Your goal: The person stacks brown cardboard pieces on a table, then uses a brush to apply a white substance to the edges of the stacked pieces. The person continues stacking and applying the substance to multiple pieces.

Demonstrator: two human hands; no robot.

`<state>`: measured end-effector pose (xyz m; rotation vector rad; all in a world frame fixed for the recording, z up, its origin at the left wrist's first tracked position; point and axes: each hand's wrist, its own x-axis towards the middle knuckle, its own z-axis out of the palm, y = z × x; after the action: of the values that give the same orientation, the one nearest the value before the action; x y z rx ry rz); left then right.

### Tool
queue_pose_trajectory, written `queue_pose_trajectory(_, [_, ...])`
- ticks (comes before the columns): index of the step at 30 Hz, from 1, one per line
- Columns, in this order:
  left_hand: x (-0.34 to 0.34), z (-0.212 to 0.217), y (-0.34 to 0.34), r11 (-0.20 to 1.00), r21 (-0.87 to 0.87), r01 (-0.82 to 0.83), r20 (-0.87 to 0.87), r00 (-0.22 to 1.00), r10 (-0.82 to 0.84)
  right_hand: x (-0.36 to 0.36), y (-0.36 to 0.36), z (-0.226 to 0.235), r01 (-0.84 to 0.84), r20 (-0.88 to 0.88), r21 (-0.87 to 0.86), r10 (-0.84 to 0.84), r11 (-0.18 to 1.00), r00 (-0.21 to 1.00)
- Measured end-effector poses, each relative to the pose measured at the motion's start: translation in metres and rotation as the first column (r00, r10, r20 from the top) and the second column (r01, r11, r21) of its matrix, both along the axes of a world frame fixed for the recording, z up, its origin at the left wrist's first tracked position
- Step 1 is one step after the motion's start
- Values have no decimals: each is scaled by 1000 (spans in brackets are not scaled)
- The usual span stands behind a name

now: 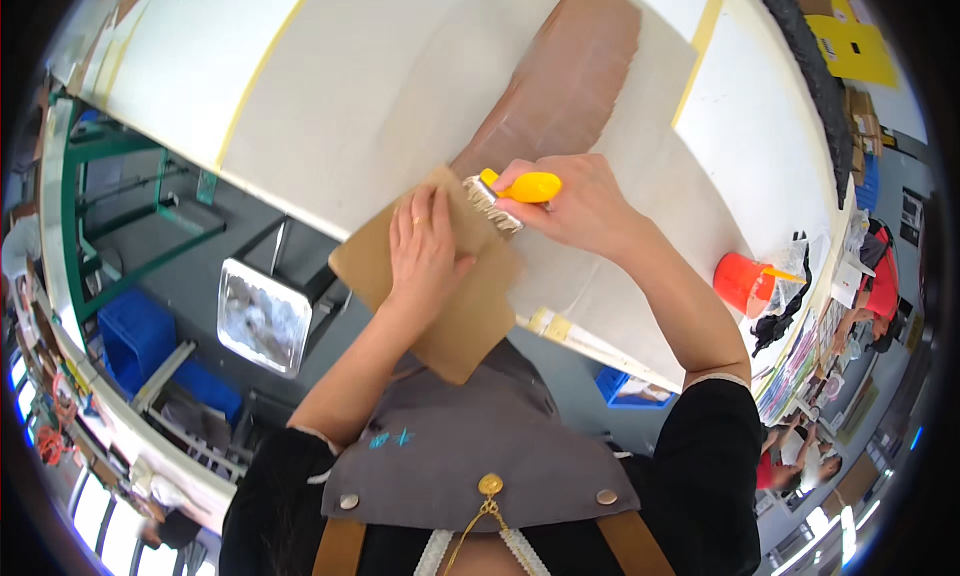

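Observation:
My right hand [580, 201] is closed around the yellow handle of a flat brush [515, 191] with a metal band and pale bristles. The bristles meet the edge of a tan cardboard sheet [465, 316], which sticks out past the table's near edge. On that sheet lies my left hand [423, 238], palm down with its fingers stretched out. A long brown coated strip [565, 76] runs away from the cardboard over a grey sheet [350, 86] on the white table. The cardboard covers the strip's near end.
Yellow tape [270, 61] borders the grey sheet. A red bucket [742, 282] with a yellow-handled tool stands at the right. Left of the table are a silvery square-topped stand [264, 316], a green metal frame [75, 216] and blue crates [137, 336]. Other people are in the background at right.

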<state>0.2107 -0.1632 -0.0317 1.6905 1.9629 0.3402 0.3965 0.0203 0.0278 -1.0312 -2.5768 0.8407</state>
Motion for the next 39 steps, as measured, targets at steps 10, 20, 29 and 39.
queue_pose_trajectory(10, [5, 5, 3, 998, -53, -15, -36, 999, 13, 7, 30, 11, -170, 76, -77, 176, 982, 981])
queue_pose_trajectory(20, [8, 3, 5, 995, -88, -49, -37, 998, 46, 92, 212, -22, 367, 27, 223, -383, 903, 924])
queue_pose_trajectory(29, [8, 8, 7, 994, -103, -46, -39, 998, 42, 35, 224, -16, -23, 198, -45, 31, 999, 980])
queue_pose_trajectory(39, [9, 14, 14, 986, -153, -59, -25, 998, 56, 24, 287, -17, 62, 145, 99, -76, 993, 987])
